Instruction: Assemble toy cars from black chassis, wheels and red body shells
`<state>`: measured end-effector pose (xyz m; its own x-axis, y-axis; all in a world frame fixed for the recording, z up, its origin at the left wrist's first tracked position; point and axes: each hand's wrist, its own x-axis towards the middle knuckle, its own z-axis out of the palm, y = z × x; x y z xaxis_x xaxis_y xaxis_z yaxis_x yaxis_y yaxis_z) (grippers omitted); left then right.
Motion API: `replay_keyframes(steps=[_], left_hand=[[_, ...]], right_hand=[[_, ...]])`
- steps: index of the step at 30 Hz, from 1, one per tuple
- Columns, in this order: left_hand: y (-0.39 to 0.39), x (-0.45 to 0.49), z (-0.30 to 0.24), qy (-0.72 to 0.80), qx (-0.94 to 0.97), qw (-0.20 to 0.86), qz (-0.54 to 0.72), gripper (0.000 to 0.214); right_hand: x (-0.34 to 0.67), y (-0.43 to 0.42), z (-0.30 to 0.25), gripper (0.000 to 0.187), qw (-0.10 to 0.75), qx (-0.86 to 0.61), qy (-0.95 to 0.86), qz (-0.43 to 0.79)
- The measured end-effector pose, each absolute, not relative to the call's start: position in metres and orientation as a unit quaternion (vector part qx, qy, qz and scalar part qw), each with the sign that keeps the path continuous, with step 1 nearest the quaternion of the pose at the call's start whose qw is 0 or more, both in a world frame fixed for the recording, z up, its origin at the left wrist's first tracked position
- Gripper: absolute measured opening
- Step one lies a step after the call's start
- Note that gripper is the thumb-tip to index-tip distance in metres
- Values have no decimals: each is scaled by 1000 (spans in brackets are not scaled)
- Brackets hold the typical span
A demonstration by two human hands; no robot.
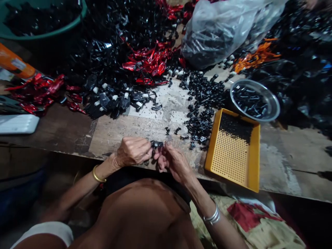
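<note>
Near the table's front edge my two hands meet at a small black plastic part (156, 144). My left hand (133, 151) is closed, its thumb and fingers pinching the part from the left. From the other side my right hand (175, 159) grips the same part between thumb and fingertips, its other fingers curled. The part's exact kind is too small and partly covered to make out. A few small black pieces (177, 130) lie just beyond my right hand on the worn wooden table (114, 129).
A yellow perforated tray (210, 155) holding tiny black bits stands right of my hands, beside a metal bowl (275, 112) of black parts. Behind are heaps of black pieces (103, 58), red parts (153, 58), orange parts (255, 58), a filled plastic bag (215, 31) and a green basin (44, 36).
</note>
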<state>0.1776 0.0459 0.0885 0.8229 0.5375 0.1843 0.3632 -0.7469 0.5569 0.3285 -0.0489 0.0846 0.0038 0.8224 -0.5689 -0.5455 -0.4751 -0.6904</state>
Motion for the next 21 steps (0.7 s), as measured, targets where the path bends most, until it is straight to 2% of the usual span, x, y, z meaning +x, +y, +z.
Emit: replay_keyframes(steps=[4, 8, 11, 17, 19, 21], left_hand=[[55, 180, 90, 117, 957, 214, 155, 20], [63, 180, 97, 3, 983, 168, 75, 24], [65, 179, 98, -26, 992, 116, 39, 28], [52, 167, 91, 55, 979, 6, 197, 32], [54, 156, 93, 129, 961, 6, 243, 45], [65, 142, 97, 248, 927, 12, 280, 45]], right_hand=[[335, -43, 84, 45, 480, -461, -106, 739], [342, -42, 86, 35, 433, -464, -112, 765], [342, -41, 87, 36, 435, -482, -123, 751], [343, -39, 84, 43, 486, -581, -183, 627], [345, -40, 82, 43, 502, -627, -198, 562], [346, -42, 80, 42, 517, -654, -221, 506]])
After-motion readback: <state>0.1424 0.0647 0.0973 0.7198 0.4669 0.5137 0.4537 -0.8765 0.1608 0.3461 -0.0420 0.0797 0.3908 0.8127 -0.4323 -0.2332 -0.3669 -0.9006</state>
